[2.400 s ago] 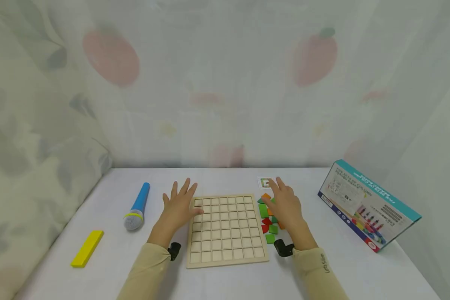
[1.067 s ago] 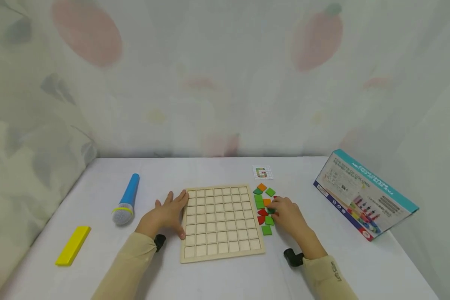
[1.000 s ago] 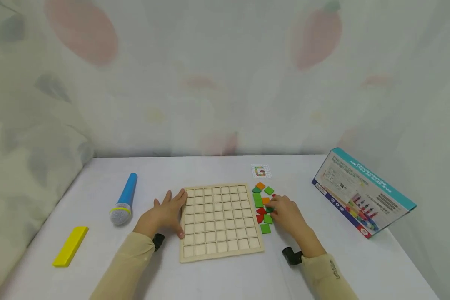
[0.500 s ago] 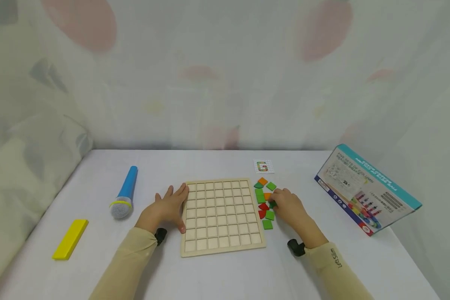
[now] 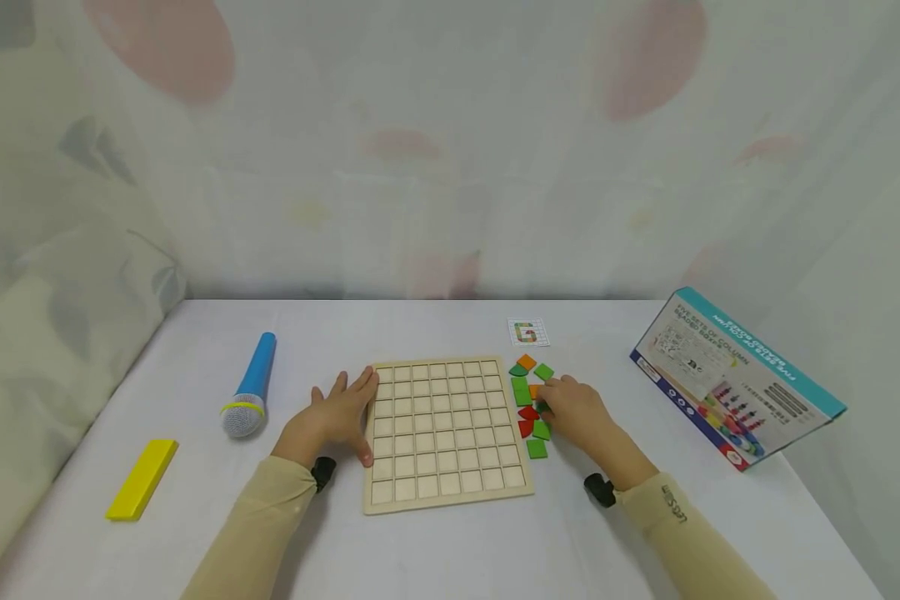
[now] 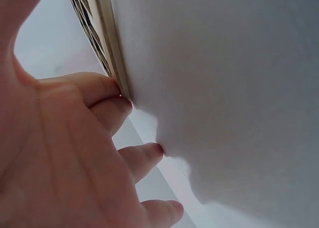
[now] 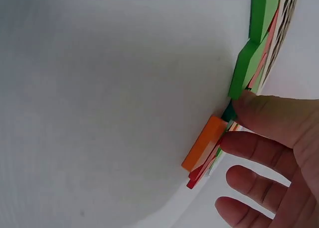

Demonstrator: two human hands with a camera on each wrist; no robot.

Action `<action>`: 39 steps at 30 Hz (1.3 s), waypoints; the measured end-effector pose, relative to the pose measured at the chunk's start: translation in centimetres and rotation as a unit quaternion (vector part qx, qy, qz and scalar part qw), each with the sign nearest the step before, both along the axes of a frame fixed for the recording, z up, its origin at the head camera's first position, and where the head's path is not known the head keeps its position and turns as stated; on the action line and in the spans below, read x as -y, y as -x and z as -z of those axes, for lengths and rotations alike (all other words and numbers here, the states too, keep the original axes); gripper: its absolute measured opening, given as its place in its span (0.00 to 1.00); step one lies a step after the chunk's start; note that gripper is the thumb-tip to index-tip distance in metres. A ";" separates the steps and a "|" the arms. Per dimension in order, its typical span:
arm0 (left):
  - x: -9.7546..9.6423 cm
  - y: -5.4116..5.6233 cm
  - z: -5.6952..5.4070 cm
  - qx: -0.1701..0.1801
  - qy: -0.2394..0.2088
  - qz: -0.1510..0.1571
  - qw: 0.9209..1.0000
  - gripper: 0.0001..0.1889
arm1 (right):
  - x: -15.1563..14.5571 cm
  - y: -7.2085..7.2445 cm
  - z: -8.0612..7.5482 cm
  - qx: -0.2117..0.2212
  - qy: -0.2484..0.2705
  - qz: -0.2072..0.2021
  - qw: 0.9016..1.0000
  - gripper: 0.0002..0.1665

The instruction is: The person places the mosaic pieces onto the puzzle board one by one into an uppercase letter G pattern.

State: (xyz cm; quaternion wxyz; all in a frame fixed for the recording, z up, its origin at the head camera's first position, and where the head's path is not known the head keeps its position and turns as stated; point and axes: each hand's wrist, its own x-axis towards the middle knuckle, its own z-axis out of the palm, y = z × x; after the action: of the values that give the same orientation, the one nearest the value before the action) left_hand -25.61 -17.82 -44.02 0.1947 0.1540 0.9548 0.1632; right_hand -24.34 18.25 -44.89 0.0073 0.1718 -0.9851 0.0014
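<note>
My left hand [image 5: 335,419] rests with spread fingers along the left edge of a pale wooden grid board [image 5: 438,502]. The left wrist view shows fingertips [image 6: 112,111] right at the board's edge [image 6: 113,44]. On the board's other side, my right hand [image 5: 576,410] is over a pile of small coloured tiles. Its thumb and index finger pinch a dark green tile [image 7: 229,111], mostly hidden behind the fingers. Light green tiles [image 7: 249,63] and an orange tile [image 7: 204,142] lie close by. Red tiles [image 5: 527,427] lie between the right hand and the board.
A small card [image 5: 528,332] with a coloured pattern lies beyond the tiles. On the left are a blue toy microphone [image 5: 255,383] and a yellow block [image 5: 142,480]. A printed box [image 5: 735,379] stands at the right. A patterned curtain [image 5: 420,150] hangs behind the table.
Both hands have come down from above the table: the left onto the board's left edge, the right onto the tiles. The head view has tilted. Over the last half second the hands barely move.
</note>
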 end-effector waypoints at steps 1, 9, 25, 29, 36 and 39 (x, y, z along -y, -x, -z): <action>0.0 0.0 0.0 0.000 -0.001 0.000 1.000 0.71 | 0.0 0.1 0.0 0.001 -0.003 -0.001 1.000 0.13; 0.1 0.2 0.3 -0.002 -0.006 0.002 1.000 0.71 | 0.0 0.5 -0.5 0.050 -0.011 0.025 0.998 0.13; 0.2 0.2 0.8 -0.003 -0.011 -0.001 1.000 0.72 | -0.6 0.3 -0.6 0.098 0.052 0.062 0.992 0.13; 0.1 0.1 0.6 -0.003 -0.010 -0.003 1.000 0.72 | -1.2 0.1 -1.2 0.129 0.094 0.033 0.987 0.17; 0.1 0.0 0.1 -0.002 -0.011 -0.005 1.000 0.72 | -1.6 -0.2 -1.2 0.107 0.073 -0.005 0.992 0.22; 0.1 -0.1 0.1 -0.004 -0.010 -0.003 1.000 0.71 | -1.6 -0.1 -1.1 0.099 0.064 -0.006 0.993 0.20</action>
State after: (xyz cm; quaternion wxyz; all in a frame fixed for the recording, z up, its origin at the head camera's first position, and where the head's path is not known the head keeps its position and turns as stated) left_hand -25.55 -17.92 -44.17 0.1888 0.1534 0.9544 0.1732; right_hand -24.27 19.82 -43.81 -0.0796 0.1754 -0.9779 0.0817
